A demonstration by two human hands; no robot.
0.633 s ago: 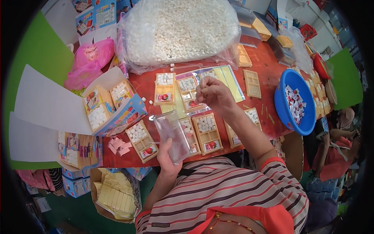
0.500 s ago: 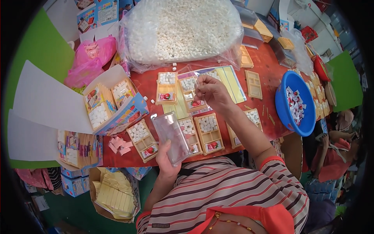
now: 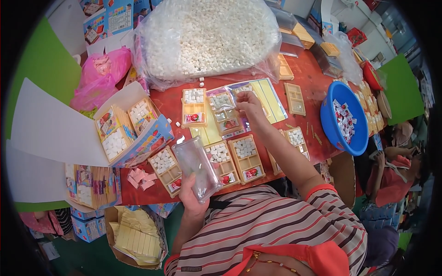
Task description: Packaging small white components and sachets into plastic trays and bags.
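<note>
My left hand (image 3: 192, 198) grips a stack of clear plastic covers (image 3: 197, 168) by its near left side, tilted over the front trays. Further off, my right hand (image 3: 251, 109) is closed, its fingertips at the right edge of a clear plastic cover (image 3: 225, 110) lying over a compartment tray; my fingers partly hide that edge. White cubes and a strawberry-printed packet show through this cover. To its left is an uncovered tray (image 3: 194, 108) with the same contents. Along the front edge sit more filled trays (image 3: 246, 158), one partly behind the covers, others partly under my right forearm.
A big clear bag of white cubes (image 3: 207, 39) fills the back. A blue basin (image 3: 344, 120) of small packets stands right, beside an unfilled tray (image 3: 295, 99). At left are an open carton (image 3: 142, 145) of filled trays and pink packets (image 3: 141, 178). Yellow printed sheets (image 3: 271, 99) lie under the middle trays.
My right hand has lowered the clear cover onto the middle tray. The stack in my left hand has shifted slightly left and toward me. The whole view has tilted a little.
</note>
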